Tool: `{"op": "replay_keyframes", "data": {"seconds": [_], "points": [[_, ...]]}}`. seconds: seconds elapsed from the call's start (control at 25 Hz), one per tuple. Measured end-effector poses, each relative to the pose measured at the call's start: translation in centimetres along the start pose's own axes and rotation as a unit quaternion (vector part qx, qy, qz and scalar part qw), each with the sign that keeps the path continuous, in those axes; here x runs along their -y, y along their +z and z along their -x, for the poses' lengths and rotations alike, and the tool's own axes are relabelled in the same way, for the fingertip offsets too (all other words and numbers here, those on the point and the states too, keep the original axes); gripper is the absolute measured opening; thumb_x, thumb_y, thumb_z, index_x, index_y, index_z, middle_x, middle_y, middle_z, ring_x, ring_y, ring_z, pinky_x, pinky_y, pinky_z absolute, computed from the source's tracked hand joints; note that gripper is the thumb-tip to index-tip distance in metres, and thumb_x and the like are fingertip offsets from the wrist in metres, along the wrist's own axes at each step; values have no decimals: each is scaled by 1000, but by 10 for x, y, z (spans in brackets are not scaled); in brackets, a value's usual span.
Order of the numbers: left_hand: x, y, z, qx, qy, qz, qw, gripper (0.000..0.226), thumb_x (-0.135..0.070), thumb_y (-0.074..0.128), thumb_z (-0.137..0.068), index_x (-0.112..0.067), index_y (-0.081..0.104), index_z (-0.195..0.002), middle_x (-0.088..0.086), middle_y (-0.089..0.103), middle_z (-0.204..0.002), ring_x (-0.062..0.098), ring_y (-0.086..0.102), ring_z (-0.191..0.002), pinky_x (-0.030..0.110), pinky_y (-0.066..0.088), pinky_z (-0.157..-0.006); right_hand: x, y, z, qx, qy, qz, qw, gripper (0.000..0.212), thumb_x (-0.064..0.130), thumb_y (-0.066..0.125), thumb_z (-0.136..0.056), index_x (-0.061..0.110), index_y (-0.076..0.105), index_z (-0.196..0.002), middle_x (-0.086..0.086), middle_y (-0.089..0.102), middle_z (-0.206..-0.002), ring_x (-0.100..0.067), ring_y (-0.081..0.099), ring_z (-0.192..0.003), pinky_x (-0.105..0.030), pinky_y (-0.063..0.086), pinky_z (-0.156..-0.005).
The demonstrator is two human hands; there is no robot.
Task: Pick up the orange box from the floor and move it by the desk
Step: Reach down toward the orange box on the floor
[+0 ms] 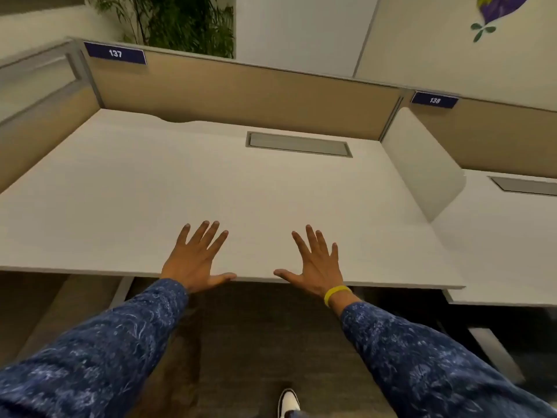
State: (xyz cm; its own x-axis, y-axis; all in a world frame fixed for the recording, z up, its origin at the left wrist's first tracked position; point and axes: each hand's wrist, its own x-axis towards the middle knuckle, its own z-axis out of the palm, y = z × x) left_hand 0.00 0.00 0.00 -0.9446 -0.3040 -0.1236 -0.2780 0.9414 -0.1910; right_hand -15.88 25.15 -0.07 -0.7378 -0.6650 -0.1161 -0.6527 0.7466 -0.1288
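Observation:
No orange box shows in the head view. A white desk (pixel 150 191) fills the middle of the frame. My left hand (pixel 194 260) is held over the desk's front edge, palm down, fingers spread, holding nothing. My right hand (pixel 313 263), with a yellow band on the wrist, is spread the same way a little to the right, also holding nothing. Both arms wear blue patterned sleeves.
A tan partition (pixel 241 89) with a label 137 (pixel 115 53) stands behind the desk. A grey cable hatch (pixel 298 144) sits in the desktop. A white divider (pixel 419 164) separates a second desk (pixel 494 251) at right. Dark carpet (pixel 247 342) and my shoe (pixel 288 401) lie below.

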Motion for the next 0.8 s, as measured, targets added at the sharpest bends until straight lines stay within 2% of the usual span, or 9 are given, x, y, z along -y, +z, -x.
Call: {"op": "replay_keyframes", "data": {"seconds": [0.12,0.28,0.48,0.68,0.8], "points": [[-3,8,12,-11,3,-14,1000,116,-94,-8,-64,-24,-10,-157,8,-11,-167,28,-8,-154,56,-8,-121,8,10,4,8,-23,19,1000,110,95,23,-68,36,-11,-156,-4,-23,-165,-30,-16,-153,-67,-1,-118],[-11,23,42,-8,-44,13,999,116,-94,-6,-65,-24,-5,-158,8,-7,-168,28,-5,-154,57,-5,-121,21,32,13,29,-78,26,996,118,99,8,-58,36,-10,-156,-4,-23,-165,-30,-15,-153,-69,0,-117],[-31,41,106,25,-146,49,988,113,-92,1,-70,-22,4,-158,9,3,-168,29,2,-154,58,1,-121,37,49,22,79,-190,39,978,113,97,22,-66,35,-4,-157,-6,-16,-167,-32,-10,-153,-70,2,-116],[-77,70,201,49,-294,93,950,110,-91,6,-72,-23,8,-158,8,5,-168,26,5,-154,57,4,-121,62,75,48,117,-313,65,940,117,100,11,-60,35,-1,-157,-7,-11,-167,-32,-6,-154,-69,4,-117],[-108,85,268,74,-373,118,917,110,-92,7,-72,-23,9,-158,7,6,-168,26,6,-154,58,5,-120,87,95,71,146,-384,87,908,116,99,15,-62,35,-1,-157,-7,-11,-167,-31,-6,-154,-70,5,-117]]}}
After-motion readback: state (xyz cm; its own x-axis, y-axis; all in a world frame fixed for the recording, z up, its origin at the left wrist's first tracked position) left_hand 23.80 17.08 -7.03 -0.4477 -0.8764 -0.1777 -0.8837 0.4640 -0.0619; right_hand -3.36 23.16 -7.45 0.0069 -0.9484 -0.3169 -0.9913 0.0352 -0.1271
